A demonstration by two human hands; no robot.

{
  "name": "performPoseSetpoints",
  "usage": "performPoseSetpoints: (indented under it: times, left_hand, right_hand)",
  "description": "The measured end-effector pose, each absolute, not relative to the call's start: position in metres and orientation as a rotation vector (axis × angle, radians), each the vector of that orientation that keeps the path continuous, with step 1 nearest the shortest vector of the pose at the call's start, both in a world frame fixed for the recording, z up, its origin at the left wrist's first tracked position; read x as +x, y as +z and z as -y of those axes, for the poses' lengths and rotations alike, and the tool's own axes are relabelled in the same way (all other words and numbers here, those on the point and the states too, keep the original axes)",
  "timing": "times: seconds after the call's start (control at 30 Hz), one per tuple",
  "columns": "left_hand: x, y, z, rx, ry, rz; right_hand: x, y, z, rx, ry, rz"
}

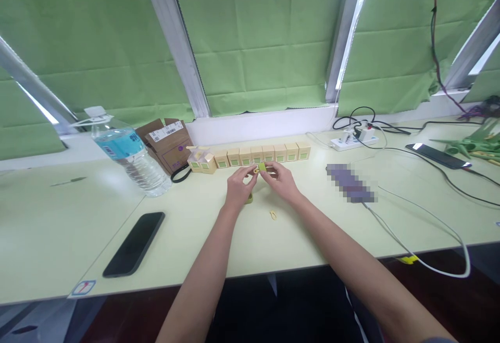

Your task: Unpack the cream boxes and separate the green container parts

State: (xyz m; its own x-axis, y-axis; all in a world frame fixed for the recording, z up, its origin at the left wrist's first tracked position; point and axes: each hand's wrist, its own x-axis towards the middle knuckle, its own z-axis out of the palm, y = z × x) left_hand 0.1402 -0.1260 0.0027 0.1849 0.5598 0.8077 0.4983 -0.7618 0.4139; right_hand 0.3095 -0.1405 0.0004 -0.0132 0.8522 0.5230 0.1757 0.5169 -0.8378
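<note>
My left hand [238, 187] and my right hand [283, 180] meet above the table, fingertips close together. Pinched in the right fingers is a small green piece [262, 167]; its exact kind is too small to tell. Against it, the left fingertips grip a small yellow loop [256, 170]. Another yellow loop [273, 215] lies on the table just below the hands. Partly hidden by my left hand, a round olive-green item [249, 199] rests on the tabletop. Right behind the hands stands a row of small cream boxes [245, 155] with green labels.
On the left are a large water bottle [130, 153], an open cardboard carton [167, 148] and a black phone [134, 244]. To the right lie a blurred purple item [350, 182], a white cable [422, 202], a power strip [353, 141] and a dark phone [438, 156].
</note>
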Motion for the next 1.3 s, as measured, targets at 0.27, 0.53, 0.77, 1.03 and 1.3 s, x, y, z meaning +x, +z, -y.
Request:
performPoseSetpoints:
  times: [0.27, 0.53, 0.77, 1.03, 1.3]
  left_hand:
    - [0.1393, 0.0022, 0.1256, 2.34, 1.677, -1.064]
    - [0.1376, 0.0021, 0.1264, 2.257, 1.648, -1.074]
    - [0.137, 0.0007, 0.1268, 2.163, 1.603, -1.091]
    - [0.1401, 0.0006, 0.1276, 2.117, 1.593, -1.081]
    - [0.1423, 0.0013, 0.1269, 2.199, 1.636, -1.096]
  right_hand:
    - [0.31, -0.003, 0.1369, -0.936, 0.638, 1.536]
    - [0.3101, -0.0021, 0.1383, -0.923, 0.741, 1.499]
    - [0.3117, 0.0, 0.138, -0.916, 0.844, 1.455]
    - [0.3102, -0.0011, 0.1368, -0.881, 0.891, 1.442]
    - [0.3103, -0.0013, 0.1358, -0.859, 0.813, 1.487]
